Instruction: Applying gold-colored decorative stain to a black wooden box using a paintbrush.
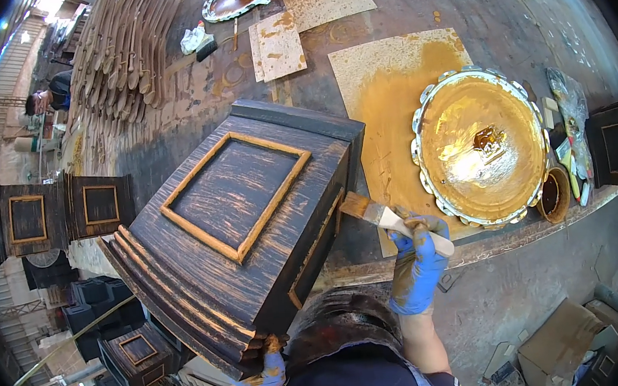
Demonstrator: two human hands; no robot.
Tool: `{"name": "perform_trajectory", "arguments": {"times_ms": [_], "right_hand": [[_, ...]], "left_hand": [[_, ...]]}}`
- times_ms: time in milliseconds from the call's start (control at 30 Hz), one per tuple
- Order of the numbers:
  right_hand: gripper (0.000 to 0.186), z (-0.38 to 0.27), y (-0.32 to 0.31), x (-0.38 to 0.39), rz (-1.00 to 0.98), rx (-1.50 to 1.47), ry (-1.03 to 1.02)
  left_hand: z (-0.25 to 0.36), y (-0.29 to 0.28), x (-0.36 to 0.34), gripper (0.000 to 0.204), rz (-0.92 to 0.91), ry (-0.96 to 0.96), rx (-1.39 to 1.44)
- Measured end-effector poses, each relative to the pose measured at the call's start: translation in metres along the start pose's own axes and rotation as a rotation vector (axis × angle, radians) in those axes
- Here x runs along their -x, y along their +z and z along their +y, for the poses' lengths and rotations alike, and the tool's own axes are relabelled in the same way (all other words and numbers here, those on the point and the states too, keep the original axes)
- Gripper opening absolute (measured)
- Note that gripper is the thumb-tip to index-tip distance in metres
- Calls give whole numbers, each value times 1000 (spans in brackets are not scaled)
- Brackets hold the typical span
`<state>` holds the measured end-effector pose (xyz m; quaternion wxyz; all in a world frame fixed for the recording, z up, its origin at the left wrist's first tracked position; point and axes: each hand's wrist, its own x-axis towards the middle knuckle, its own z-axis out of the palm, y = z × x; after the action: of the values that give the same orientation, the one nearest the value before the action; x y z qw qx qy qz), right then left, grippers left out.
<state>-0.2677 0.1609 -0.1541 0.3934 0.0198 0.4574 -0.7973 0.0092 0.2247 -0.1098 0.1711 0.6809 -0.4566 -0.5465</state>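
Note:
A black wooden pedestal (199, 175) lies tilted on the workbench, with streaky worn paint, a golden-brown framed panel and stepped moulding at its lower left end. In a stained blue glove, my left hand (265, 377) grips the moulding at the near corner; its fingertips rest on the edge. My right hand (416, 264), also blue-gloved, is closed round the pale handle of a flat paintbrush (382, 216). The brown-stained bristles are right by the pedestal's right side; whether they touch it I cannot tell. Right of that hand sits a round tray (427, 181) with a scalloped rim, coated in amber liquid.
A stained board (384, 126) lies partly under the tray. A small bowl (552, 195) of dark liquid stands at the bench's near edge. Curved wooden pieces (121, 55) are piled far left. More black pedestals (102, 205) stand left. A person (54, 95) is in the distance.

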Motion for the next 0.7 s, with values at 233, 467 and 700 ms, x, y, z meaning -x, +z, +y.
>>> {"name": "perform_trajectory", "arguments": {"times_ms": [233,467,700], "right_hand": [[13,13,2,-9,-12,-102,43],[13,6,0,-2,-63,-97,125],[18,10,4,-6,-75,-100,133]], "left_hand": [[14,-4,1,18,130,-343,731],[27,6,2,20,248,-444,822],[30,13,0,21,228,-283,488]]}}
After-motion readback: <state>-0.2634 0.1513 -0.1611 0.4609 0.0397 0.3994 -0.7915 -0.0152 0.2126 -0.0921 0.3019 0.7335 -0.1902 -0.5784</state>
